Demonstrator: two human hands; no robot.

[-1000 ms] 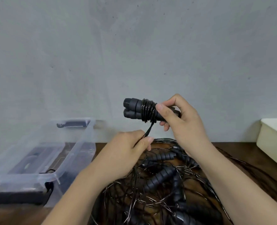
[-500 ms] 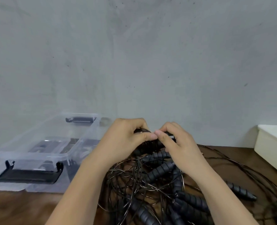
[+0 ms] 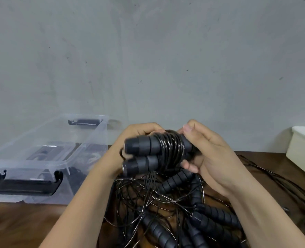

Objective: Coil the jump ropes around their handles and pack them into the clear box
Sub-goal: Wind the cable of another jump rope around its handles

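While both hands are raised off the desk, we log the scene first. Brown wooden tabletop (image 3: 23, 226) runs back to a plain grey wall (image 3: 148, 51), scuffed, which fills the upper half of the view. The clear box (image 3: 32, 164) sits on the wood at 9 o'clock from the hands, close to the wall, with a black latch (image 3: 23, 187) on its near end and another on the far end. Dark shapes show through the plastic, too blurred to name. A white bin (image 3: 302, 151) stands at 3 o'clock, cut by the frame edge.

At 6 o'clock, under our wrists, lies the pile of loose ropes (image 3: 184, 212): ribbed black handles and thin glossy cable, tangled, spilling toward 4 o'clock.

The coiled jump rope (image 3: 157, 153) is in the air between the hands, above the pile and well apart from the box. Its two handles are stacked side by side, butt ends pointing to 9 o'clock, with cable wound tight round the middle.

Our left hand (image 3: 130, 133) is closed on it from behind, fingers curled over the top of the winding. Our right hand (image 3: 214, 154) clamps the 3 o'clock end, thumb on top, fingers hooked underneath. A few strands hang from the bundle into the pile.
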